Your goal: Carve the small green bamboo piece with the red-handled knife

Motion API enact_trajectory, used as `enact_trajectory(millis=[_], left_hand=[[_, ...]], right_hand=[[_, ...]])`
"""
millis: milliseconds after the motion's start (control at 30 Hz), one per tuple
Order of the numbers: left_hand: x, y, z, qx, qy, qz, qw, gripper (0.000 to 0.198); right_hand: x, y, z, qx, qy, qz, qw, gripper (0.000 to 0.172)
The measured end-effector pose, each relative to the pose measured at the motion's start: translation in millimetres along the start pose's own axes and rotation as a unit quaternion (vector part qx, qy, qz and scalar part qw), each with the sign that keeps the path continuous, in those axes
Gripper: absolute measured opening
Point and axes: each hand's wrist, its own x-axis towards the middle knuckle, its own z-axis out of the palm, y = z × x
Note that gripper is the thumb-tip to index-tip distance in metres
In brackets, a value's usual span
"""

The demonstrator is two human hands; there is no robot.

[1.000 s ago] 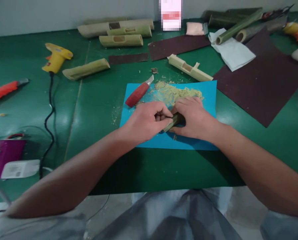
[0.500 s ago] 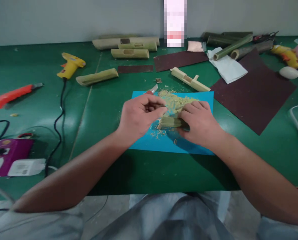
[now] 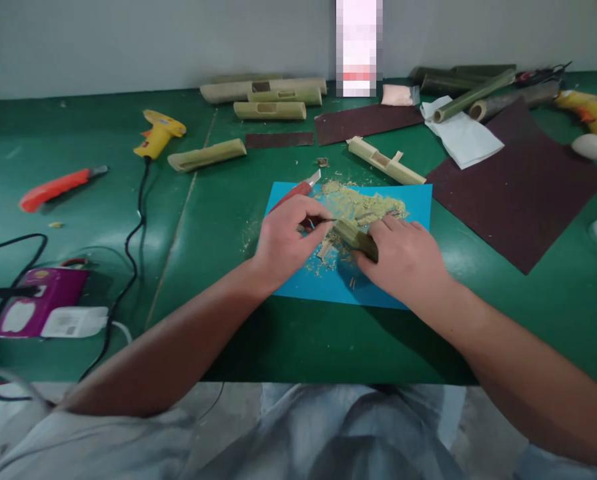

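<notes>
The fingers (image 3: 312,212) of the left hand (image 3: 288,237) are clenched around one thin tool (image 3: 324,220). Only its dark tip shows, and the tip meets the end of one short bamboo piece (image 3: 354,235). The fingers (image 3: 384,230) of the right hand (image 3: 408,260) grasp this bamboo piece from the other end and hold it low over the middle of one blue sheet (image 3: 418,200), which lies on the green counter (image 3: 218,220).

On the blue sheet, just behind the bamboo piece, is one heap of pale shavings (image 3: 365,203), and a few loose shavings lie under the piece. At the far left corner of the sheet lies one knife with a red handle (image 3: 298,191), partly hidden by the left hand.

Beyond the far edge of the sheet lies one pale carved bamboo part (image 3: 385,160). Three dark sandpaper sheets (image 3: 518,180) are there: a big one to the right of the blue sheet and two smaller ones behind it. Far left behind the sheet I count four bamboo tubes (image 3: 269,111), three together by the wall and one alone. Far right behind it are darker bamboo sticks (image 3: 473,95) over one white paper (image 3: 465,137); their number is hard to tell.

Left of the sheet are one yellow glue gun (image 3: 158,131) with a black cord, one orange cutter (image 3: 58,187) and one purple box (image 3: 38,310).
</notes>
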Motion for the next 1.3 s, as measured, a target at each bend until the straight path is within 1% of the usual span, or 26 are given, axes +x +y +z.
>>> enact_trajectory(millis=[100, 233, 367, 500, 767, 900, 1000, 1100, 1200, 1300], left_hand=[[0, -6, 0.9, 0.019, -0.009, 0.053, 0.998, 0.005], [-2, -7, 1.4, 0.026, -0.023, 0.078, 0.996, 0.005], [-2, -2, 2.9, 0.027, -0.011, 0.080, 0.996, 0.006], [0, 0, 7.6, 0.020, -0.011, 0.085, 0.996, 0.007], [-3, -4, 13.3, 0.020, -0.029, 0.072, 0.997, 0.006], [-5, -5, 12.7, 0.016, -0.057, 0.054, 0.997, 0.008], [-5, -6, 12.0, 0.032, -0.075, 0.043, 0.996, 0.008], [-4, -5, 11.5, 0.069, -0.086, 0.064, 0.992, 0.007], [-3, -2, 11.2, 0.119, -0.094, 0.092, 0.984, 0.013], [-2, 2, 11.6, 0.124, -0.086, 0.099, 0.984, 0.014]], right_hand=[[-2, -3, 1, 0.020, -0.007, 0.004, 1.000, 0.021], [-3, -7, 3, 0.062, -0.036, 0.032, 0.997, 0.017], [0, -7, 6, 0.097, -0.041, 0.067, 0.992, 0.019], [0, -6, 11, 0.122, -0.029, 0.074, 0.989, 0.019], [-2, -6, 12, 0.143, -0.025, 0.086, 0.986, 0.023], [-1, -6, 13, 0.143, -0.023, 0.092, 0.985, 0.023], [-1, -7, 14, 0.139, -0.024, 0.086, 0.986, 0.021], [-2, -7, 14, 0.134, -0.021, 0.080, 0.988, 0.021], [-2, -7, 13, 0.134, -0.020, 0.078, 0.988, 0.021], [-2, -7, 12, 0.138, -0.026, 0.078, 0.987, 0.022]])
